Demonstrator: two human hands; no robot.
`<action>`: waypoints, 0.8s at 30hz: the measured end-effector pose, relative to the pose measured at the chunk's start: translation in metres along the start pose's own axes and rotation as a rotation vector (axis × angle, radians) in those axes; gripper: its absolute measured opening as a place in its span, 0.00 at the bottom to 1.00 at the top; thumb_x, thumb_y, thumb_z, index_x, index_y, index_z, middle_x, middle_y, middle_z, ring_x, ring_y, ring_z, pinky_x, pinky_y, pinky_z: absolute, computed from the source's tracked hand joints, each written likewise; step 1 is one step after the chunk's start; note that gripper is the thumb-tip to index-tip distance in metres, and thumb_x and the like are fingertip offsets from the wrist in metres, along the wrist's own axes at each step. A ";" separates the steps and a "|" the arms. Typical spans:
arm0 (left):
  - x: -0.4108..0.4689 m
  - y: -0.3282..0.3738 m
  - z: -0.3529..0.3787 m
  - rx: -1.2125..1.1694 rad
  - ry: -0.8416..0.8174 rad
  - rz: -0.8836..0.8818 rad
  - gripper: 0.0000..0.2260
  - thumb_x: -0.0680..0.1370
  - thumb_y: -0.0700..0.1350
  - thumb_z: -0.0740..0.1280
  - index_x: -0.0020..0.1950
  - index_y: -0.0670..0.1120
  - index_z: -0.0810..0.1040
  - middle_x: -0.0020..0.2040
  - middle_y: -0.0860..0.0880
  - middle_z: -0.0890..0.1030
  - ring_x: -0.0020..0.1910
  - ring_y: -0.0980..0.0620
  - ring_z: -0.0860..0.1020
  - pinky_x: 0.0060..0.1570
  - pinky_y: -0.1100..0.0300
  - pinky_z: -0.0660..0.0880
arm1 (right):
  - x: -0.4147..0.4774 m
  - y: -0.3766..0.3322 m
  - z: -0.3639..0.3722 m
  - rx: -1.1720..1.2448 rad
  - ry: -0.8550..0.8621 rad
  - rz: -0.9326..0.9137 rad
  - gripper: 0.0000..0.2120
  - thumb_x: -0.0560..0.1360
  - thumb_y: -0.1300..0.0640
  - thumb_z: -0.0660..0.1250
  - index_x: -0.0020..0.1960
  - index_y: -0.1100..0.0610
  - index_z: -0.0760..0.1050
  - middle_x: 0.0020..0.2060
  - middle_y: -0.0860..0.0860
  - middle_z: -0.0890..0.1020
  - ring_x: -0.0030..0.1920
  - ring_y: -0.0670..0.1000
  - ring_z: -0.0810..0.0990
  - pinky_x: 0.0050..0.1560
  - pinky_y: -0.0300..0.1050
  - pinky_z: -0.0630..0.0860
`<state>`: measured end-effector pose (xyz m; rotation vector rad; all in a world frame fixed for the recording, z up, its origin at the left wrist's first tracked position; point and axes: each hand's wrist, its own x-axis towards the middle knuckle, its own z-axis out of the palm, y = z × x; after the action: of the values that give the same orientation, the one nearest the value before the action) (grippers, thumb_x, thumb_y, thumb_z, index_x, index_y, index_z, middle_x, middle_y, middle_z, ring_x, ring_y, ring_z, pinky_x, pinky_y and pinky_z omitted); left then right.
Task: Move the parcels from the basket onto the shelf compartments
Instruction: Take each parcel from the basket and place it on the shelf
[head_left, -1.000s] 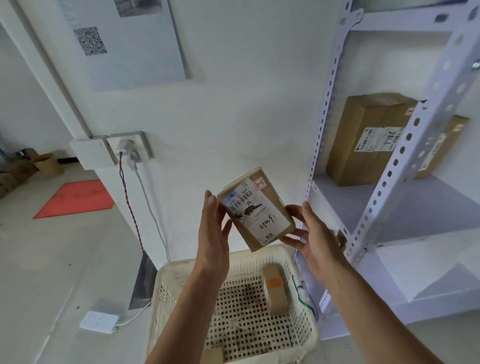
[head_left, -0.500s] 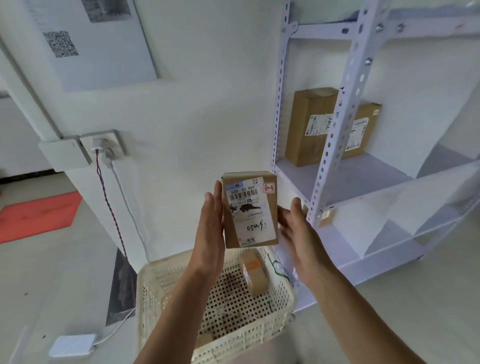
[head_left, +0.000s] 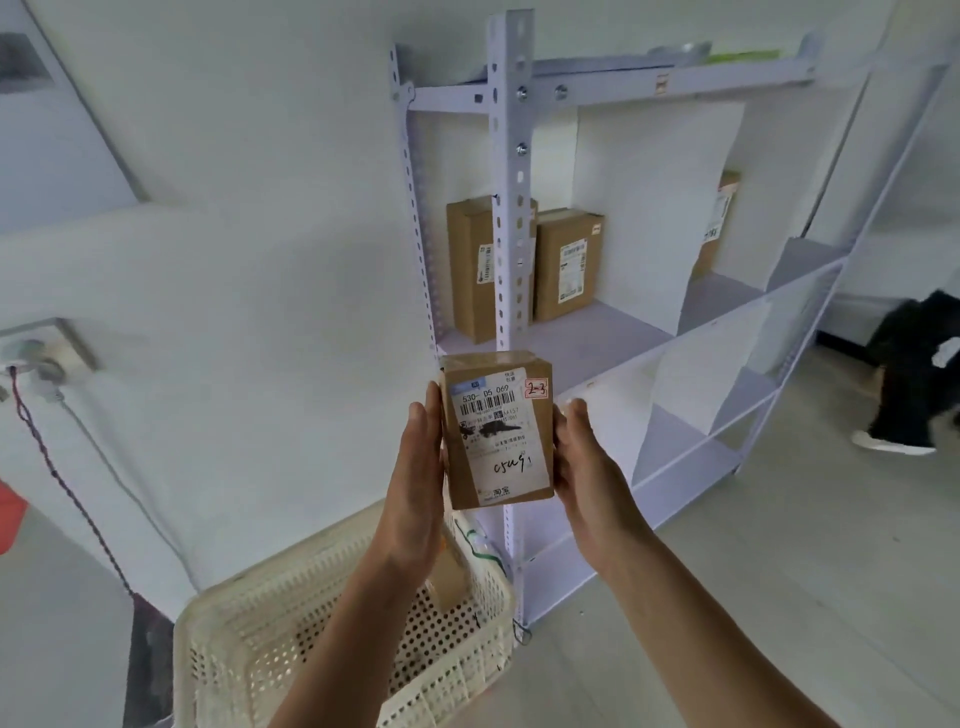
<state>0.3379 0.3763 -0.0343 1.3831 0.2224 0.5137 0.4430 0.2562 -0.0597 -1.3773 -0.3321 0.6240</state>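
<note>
The carrying step is in hand: a small brown parcel (head_left: 496, 428) is held upright between both hands, the left hand (head_left: 418, 483) flat against its left side and the right hand (head_left: 584, 467) against its right, label toward the camera (a red-framed sticker reads 2-3). It hangs above the basket (head_left: 291, 639), in front of the shelf (head_left: 509, 156). Next, I judge, it must pass right of the front upright into a compartment. Two boxes (head_left: 569, 265) already stand at the middle board's left end; another parcel (head_left: 449, 577) remains in the basket.
</note>
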 end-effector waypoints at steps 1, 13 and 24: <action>0.004 -0.004 0.013 0.007 -0.008 -0.001 0.22 0.88 0.57 0.40 0.69 0.66 0.71 0.65 0.71 0.81 0.68 0.70 0.76 0.68 0.61 0.69 | 0.000 -0.002 -0.015 0.005 0.007 -0.007 0.24 0.83 0.32 0.46 0.57 0.31 0.81 0.59 0.42 0.87 0.65 0.46 0.82 0.73 0.54 0.73; 0.047 -0.054 0.189 0.083 -0.183 -0.020 0.26 0.85 0.65 0.44 0.81 0.65 0.65 0.77 0.62 0.74 0.78 0.58 0.70 0.81 0.38 0.59 | -0.010 -0.033 -0.205 -0.012 0.170 -0.026 0.24 0.83 0.32 0.45 0.62 0.33 0.78 0.63 0.44 0.85 0.67 0.50 0.81 0.74 0.57 0.73; 0.079 -0.093 0.311 0.056 -0.262 -0.045 0.24 0.88 0.61 0.43 0.73 0.69 0.76 0.74 0.59 0.79 0.76 0.57 0.73 0.81 0.37 0.61 | -0.010 -0.044 -0.335 0.035 0.288 -0.001 0.26 0.87 0.37 0.43 0.65 0.38 0.79 0.59 0.43 0.87 0.63 0.47 0.84 0.74 0.58 0.73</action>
<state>0.5647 0.1319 -0.0549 1.4813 0.0552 0.2860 0.6336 -0.0224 -0.0758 -1.4109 -0.0909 0.4207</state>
